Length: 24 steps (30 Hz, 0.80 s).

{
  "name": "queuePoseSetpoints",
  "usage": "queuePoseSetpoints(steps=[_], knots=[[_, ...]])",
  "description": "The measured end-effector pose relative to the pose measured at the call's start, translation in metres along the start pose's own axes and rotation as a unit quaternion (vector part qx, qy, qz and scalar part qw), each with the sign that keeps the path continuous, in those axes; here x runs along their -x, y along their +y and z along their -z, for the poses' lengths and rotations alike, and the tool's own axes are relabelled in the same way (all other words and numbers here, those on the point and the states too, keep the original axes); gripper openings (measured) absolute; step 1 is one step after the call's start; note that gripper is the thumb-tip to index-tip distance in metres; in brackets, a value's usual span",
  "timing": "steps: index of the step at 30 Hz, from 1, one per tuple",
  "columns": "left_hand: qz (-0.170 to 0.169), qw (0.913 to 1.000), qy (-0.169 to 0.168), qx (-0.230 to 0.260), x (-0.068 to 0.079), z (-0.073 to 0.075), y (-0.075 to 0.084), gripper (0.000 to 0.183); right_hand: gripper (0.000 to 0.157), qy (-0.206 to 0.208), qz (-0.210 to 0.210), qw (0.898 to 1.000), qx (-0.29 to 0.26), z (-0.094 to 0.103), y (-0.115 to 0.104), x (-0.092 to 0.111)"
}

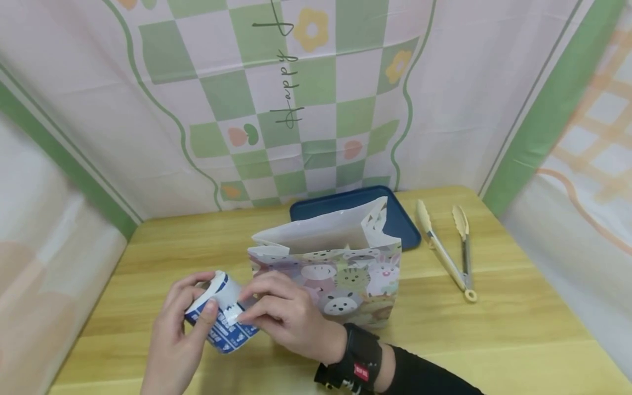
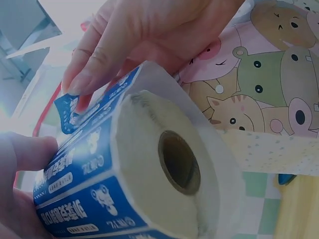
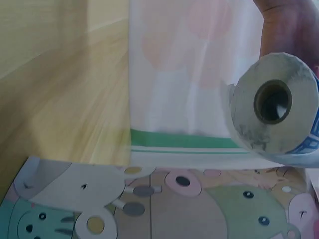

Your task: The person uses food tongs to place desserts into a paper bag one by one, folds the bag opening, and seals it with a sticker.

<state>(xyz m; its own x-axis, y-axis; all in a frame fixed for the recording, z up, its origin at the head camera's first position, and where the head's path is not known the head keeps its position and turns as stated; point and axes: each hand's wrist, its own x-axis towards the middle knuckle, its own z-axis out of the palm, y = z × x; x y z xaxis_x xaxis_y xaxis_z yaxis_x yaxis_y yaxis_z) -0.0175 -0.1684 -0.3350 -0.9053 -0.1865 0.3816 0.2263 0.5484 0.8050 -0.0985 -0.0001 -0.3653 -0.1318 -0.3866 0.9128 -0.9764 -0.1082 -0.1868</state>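
My left hand [image 1: 179, 323] grips a roll of blue-and-white printed stickers [image 1: 224, 329], its thumb across the near side. The roll's cardboard core [image 2: 179, 162] faces the left wrist camera. Between the thumb and fingers of my right hand [image 1: 291, 315] is pinched the edge of one blue sticker [image 2: 66, 113], partly lifted off the backing strip. Right behind the right hand a paper bag [image 1: 345, 282] with cartoon animals stands upright, its top open. In the right wrist view the roll [image 3: 249, 107] shows at the right; the right hand's fingers are out of that view.
A dark blue tray [image 1: 402, 227] lies behind the bag. To the bag's right, tongs [image 1: 446, 263] with cream tips lie spread on the wooden table [image 1: 503, 329]. Printed curtains [image 1: 316, 104] hang around the back and sides.
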Motion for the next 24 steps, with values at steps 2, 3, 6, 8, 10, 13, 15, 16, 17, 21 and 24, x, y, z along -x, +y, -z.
queuePoseSetpoints(steps=[2,3,6,8,10,13,15,16,17,21,24], knots=[[0.01,0.9999,0.004,0.007,-0.001,0.001,0.0,0.011,0.006,-0.001,0.02,1.0,0.008,0.001,0.001,0.0],[0.015,0.9998,0.007,0.011,-0.001,0.001,0.0,0.012,0.006,-0.001,0.03,0.999,0.01,0.002,0.001,0.0],[0.033,0.9989,0.022,0.025,-0.002,0.002,0.0,0.013,0.008,0.001,0.057,0.998,0.019,0.004,0.0,0.0],[0.047,0.9981,0.035,0.019,-0.003,0.003,-0.002,0.014,0.007,0.003,0.066,0.998,0.012,0.005,-0.001,0.0],[0.062,0.997,0.045,0.015,-0.003,0.005,-0.003,0.015,0.005,0.006,0.061,0.998,0.0,0.007,-0.003,0.002],[0.077,0.9954,0.057,0.008,-0.004,0.008,-0.006,0.016,0.004,0.018,0.038,0.999,-0.034,0.01,-0.006,0.003],[0.081,0.9947,0.063,0.01,-0.005,0.009,-0.009,0.015,0.005,0.037,0.019,0.998,-0.055,0.011,-0.007,0.003],[0.082,0.9943,0.067,0.009,-0.006,0.01,-0.011,0.015,0.006,0.049,0.008,0.996,-0.07,0.012,-0.008,0.004],[0.084,0.994,0.07,0.004,-0.006,0.011,-0.013,0.014,0.007,0.062,-0.004,0.995,-0.08,0.013,-0.009,0.004],[0.085,0.9909,0.096,-0.04,-0.01,0.016,-0.027,0.012,0.016,0.118,-0.066,0.985,-0.11,0.023,-0.012,0.006],[0.081,0.9865,0.108,-0.093,-0.015,0.022,-0.044,0.013,0.024,0.153,-0.107,0.972,-0.144,0.04,-0.014,0.009]])
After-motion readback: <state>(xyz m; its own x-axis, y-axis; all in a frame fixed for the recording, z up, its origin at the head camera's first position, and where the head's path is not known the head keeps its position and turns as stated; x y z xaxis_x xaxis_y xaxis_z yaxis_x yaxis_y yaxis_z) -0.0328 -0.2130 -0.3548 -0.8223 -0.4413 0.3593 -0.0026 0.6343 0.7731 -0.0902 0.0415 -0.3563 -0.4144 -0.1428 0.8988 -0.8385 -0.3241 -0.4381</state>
